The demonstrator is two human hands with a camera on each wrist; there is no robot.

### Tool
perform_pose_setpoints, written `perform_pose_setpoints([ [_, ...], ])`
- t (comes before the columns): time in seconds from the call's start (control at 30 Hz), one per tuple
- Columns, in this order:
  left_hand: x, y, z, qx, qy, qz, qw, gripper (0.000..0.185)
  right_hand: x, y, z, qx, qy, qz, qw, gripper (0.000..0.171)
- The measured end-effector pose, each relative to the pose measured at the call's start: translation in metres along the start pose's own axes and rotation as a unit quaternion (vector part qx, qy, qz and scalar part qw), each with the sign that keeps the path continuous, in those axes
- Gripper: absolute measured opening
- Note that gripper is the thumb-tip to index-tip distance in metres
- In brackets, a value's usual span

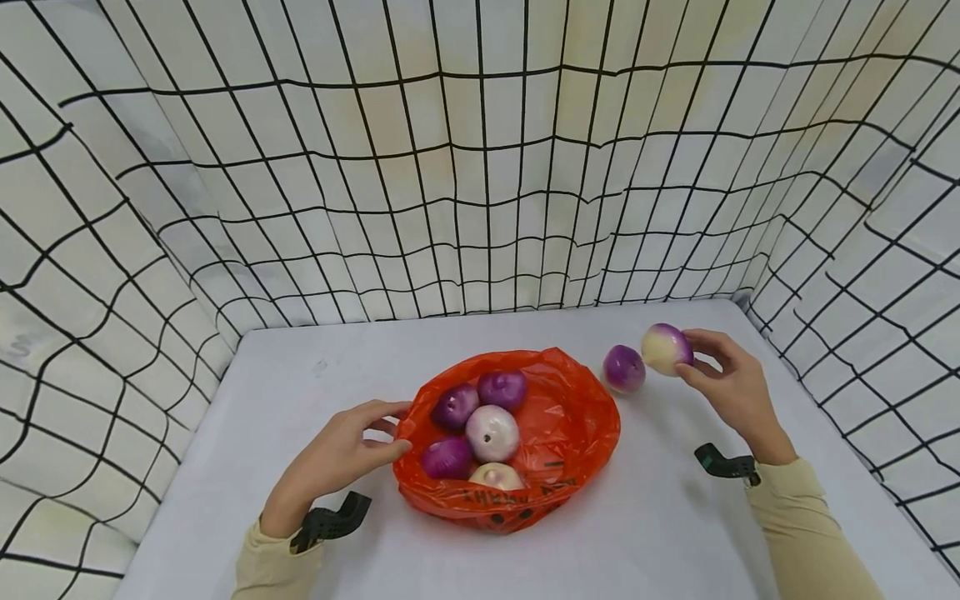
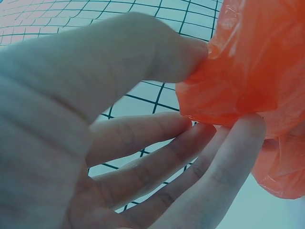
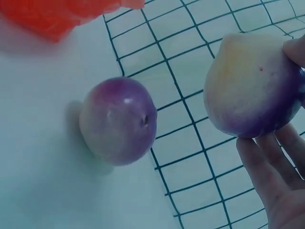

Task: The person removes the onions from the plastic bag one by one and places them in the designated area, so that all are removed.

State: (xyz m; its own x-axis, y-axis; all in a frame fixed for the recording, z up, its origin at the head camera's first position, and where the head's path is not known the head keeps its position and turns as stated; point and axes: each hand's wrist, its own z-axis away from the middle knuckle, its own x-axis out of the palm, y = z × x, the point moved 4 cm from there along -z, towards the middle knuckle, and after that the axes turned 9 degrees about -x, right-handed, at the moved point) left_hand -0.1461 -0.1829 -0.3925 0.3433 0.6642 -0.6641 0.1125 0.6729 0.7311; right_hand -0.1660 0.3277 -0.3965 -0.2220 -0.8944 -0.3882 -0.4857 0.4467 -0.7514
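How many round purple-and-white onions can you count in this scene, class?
7: five onions in the crumpled orange plastic bag, one on the white table, one held in the right hand. The bag may hide more.

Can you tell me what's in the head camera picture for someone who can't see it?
A right hand holds a purple-and-cream onion above a white table, beside another purple onion lying there. The left hand pinches the rim of an orange bag with five more onions inside. Grid-patterned cloth walls stand around.
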Motion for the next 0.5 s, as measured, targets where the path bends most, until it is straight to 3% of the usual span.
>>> perform_pose_setpoints([
  [0.5,0.002,-0.002,-0.003,-0.009,0.004,-0.006,0.9999,0.048,-0.01,0.032,0.021,0.041,0.019,0.013,0.999,0.05],
])
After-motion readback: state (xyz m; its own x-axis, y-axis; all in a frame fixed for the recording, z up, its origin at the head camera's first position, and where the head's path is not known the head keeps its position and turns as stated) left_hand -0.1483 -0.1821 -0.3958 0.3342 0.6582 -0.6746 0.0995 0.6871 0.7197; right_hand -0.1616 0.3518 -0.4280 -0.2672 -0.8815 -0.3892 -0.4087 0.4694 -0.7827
